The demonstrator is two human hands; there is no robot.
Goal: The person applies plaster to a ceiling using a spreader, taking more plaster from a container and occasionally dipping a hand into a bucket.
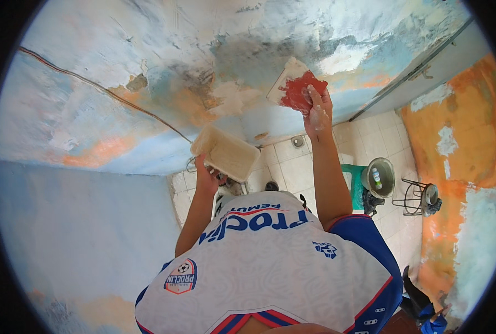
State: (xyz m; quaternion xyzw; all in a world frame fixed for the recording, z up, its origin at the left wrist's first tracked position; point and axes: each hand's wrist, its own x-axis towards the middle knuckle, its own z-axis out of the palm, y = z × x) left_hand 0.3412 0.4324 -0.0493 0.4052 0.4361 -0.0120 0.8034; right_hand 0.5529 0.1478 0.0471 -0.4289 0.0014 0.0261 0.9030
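My right hand point(318, 114) grips a red putty spreader point(299, 93), its flat face smeared with white filler. The spreader is up by the patchy blue and white wall point(170, 50); I cannot tell whether its edge touches the plaster. White filler also coats my thumb and fingers. Lower and to the left, my left hand point(207, 177) is closed on the near side of a cream rectangular tray point(246, 155), tilted close to the wall. A pale layer shows inside the tray. Some of the left fingers are hidden beneath it.
A thin cable point(100, 86) runs down the wall at left. Pale floor tiles point(295, 170) have a round drain point(297, 141). At right stand a bucket point(390, 177) holding a bottle point(376, 177), a green container point(357, 186) and a metal-framed stool point(408, 199). Another person point(420, 303) is partly visible lower right.
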